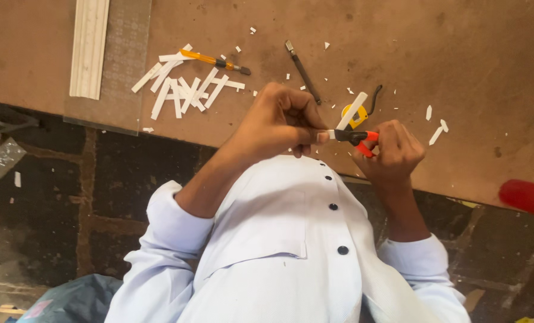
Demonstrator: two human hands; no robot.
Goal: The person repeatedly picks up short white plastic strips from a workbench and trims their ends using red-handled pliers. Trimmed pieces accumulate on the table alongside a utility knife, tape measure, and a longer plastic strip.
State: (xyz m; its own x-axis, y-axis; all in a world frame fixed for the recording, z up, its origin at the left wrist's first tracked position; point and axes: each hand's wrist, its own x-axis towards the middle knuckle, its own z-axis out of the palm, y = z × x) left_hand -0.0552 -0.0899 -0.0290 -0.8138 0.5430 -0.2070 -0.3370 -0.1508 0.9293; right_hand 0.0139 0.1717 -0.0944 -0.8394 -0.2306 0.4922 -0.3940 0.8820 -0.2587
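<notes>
My left hand (279,119) is closed, its fingertips pinching the end of a white strip (352,110) where it meets a small cutter. My right hand (395,149) grips that red-and-black-handled cutter (358,137), which points left toward the left hand's fingers. The strip slants up and to the right from the cutter. Both hands are raised close together over the near edge of a brown board (470,66), just above my white buttoned shirt.
A pile of cut white strips (183,87) lies on the board with an orange-handled tool (213,60) on top. Nearby are a dark slim metal tool (303,69), a yellow tape measure (356,116), white moulding (89,48), a patterned sheet (123,60) and a red object (527,197).
</notes>
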